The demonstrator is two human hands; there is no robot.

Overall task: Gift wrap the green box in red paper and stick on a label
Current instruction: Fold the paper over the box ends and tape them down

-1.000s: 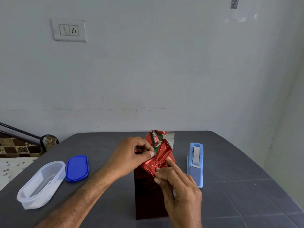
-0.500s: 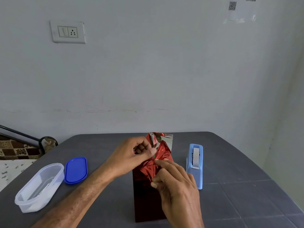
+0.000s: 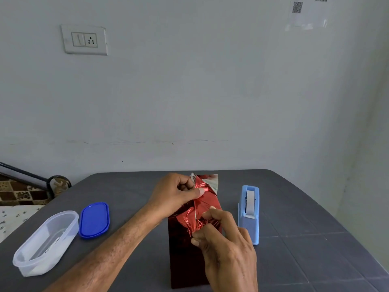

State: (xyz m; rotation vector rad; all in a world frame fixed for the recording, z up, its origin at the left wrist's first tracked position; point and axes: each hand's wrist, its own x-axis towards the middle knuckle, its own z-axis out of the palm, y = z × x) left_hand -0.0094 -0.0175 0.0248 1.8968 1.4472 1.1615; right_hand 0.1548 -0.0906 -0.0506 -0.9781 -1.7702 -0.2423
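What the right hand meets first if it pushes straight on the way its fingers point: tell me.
The crumpled red paper directly ahead: the right hand points up-left and its fingers pinch that fold now. Past the fold, probably the left hand, though depth is unclear.

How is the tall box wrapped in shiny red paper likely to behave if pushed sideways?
Standing on end, the tall box wrapped in shiny red paper would probably tip rather than slide. Its crinkled top suggests thin, easily creased foil; the glossy sides look slippery.
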